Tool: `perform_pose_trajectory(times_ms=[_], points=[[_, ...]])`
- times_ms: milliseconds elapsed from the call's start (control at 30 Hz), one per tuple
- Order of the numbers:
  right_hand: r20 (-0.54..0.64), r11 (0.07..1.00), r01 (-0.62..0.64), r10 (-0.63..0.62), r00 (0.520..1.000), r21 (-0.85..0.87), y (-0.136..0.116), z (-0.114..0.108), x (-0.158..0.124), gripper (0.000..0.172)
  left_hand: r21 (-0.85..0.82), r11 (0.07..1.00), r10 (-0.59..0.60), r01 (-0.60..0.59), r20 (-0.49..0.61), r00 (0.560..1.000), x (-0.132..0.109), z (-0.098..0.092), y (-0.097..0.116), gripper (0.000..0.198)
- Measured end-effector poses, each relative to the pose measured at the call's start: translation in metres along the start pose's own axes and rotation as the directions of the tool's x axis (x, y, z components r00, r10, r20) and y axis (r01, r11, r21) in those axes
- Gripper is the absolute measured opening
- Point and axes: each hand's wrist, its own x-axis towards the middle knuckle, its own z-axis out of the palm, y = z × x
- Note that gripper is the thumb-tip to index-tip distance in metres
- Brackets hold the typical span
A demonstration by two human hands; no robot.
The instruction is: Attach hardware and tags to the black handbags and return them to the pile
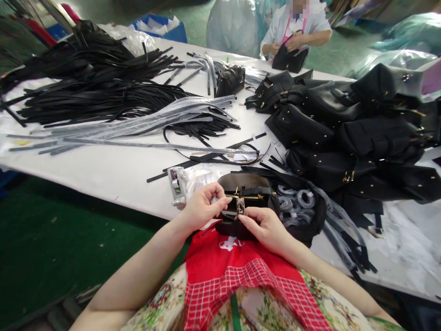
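A small black handbag (246, 181) sits at the table edge against my red apron, its gold zipper (255, 197) facing up. My right hand (267, 225) pinches the lower end of a shiny metal clasp (240, 207) in front of the zipper. Just left of the clasp, my left hand (206, 204) has thumb and forefinger pressed together. Whatever thin thing may be between those fingertips is too small to make out. Behind my left hand lies a small grey box (175, 184) with white wrapping beside it.
Black straps (103, 99) and plastic-wrapped strips (144, 119) cover the left of the white table (113, 177). Black handbags (361, 133) are piled on the right. Coiled clear rolls (305, 197) lie beside my bag. Across the table a person (298, 32) handles a black bag.
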Motion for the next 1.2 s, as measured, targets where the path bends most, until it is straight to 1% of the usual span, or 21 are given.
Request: perform_pose_trajectory(times_ms=[33,100,200,300,367,467,600,700,800,867,933,1000,1067,1100,1133,1200], points=[[0.005,1.0,-0.001,0.001,1.0,-0.001,0.0,0.0,0.0,0.038,-0.022,1.0,0.007,-0.007,-0.025,1.0,0.001,-0.002,0.0,0.026],[0.011,1.0,-0.003,0.003,1.0,-0.003,0.001,0.0,0.001,0.038,0.017,0.999,0.038,-0.037,-0.052,0.998,0.003,-0.005,0.002,0.021],[0.01,1.0,-0.006,0.006,1.0,-0.008,0.002,0.001,0.002,0.039,0.221,0.965,0.154,-0.14,-0.047,0.987,0.003,-0.006,0.008,0.011],[-0.004,0.999,-0.005,0.005,1.0,-0.047,0.001,0.003,0.001,0.039,0.41,0.882,0.272,-0.233,-0.039,0.961,-0.001,-0.001,0.013,0.007],[-0.028,0.994,-0.003,0.0,1.0,-0.11,-0.002,0.004,0.001,0.039,0.488,0.835,0.32,-0.255,-0.053,0.946,-0.004,0.004,0.014,0.008],[-0.071,0.973,0.002,-0.019,0.997,-0.232,-0.006,0.005,0.0,0.037,0.572,0.779,0.365,-0.257,-0.08,0.928,-0.007,0.012,0.012,0.009],[-0.104,0.943,0.014,-0.052,0.993,-0.333,-0.01,0.007,-0.001,0.034,0.615,0.737,0.392,-0.282,-0.049,0.919,-0.009,0.019,0.008,0.008],[-0.107,0.939,0.023,-0.064,0.992,-0.343,-0.01,0.008,-0.003,0.036,0.634,0.728,0.372,-0.26,-0.047,0.927,-0.008,0.021,0.008,0.011],[-0.088,0.952,0.038,-0.068,0.994,-0.305,-0.007,0.007,-0.003,0.04,0.619,0.751,0.308,-0.23,-0.021,0.951,-0.008,0.02,0.011,0.014],[-0.07,0.965,0.052,-0.072,0.995,-0.257,-0.005,0.006,-0.003,0.041,0.563,0.797,0.248,-0.22,0.028,0.968,-0.009,0.017,0.014,0.014],[-0.064,0.978,0.055,-0.07,0.996,-0.202,-0.003,0.005,-0.004,0.042,0.482,0.849,0.188,-0.217,0.108,0.976,-0.011,0.013,0.017,0.013],[-0.066,0.988,0.049,-0.06,0.996,-0.148,-0.002,0.003,-0.004,0.044,0.378,0.904,0.121,-0.202,0.229,0.966,-0.015,0.008,0.019,0.014],[-0.063,0.991,0.058,-0.065,0.996,-0.118,-0.001,0.002,-0.005,0.046,0.268,0.952,0.043,-0.15,0.369,0.929,-0.018,0.004,0.019,0.017],[-0.055,0.99,0.072,-0.079,0.995,-0.118,-0.001,0.002,-0.005,0.046,0.233,0.965,0.015,-0.124,0.419,0.908,-0.019,0.003,0.019,0.018],[-0.048,0.988,0.088,-0.095,0.994,-0.127,-0.001,0.002,-0.005,0.045,0.217,0.97,0.0,-0.109,0.451,0.892,-0.02,0.003,0.018,0.019],[-0.03,0.985,0.11,-0.115,0.993,-0.135,0.0,0.003,-0.004,0.044,0.228,0.965,0.005,-0.128,0.472,0.882,-0.021,0.001,0.019,0.019]])
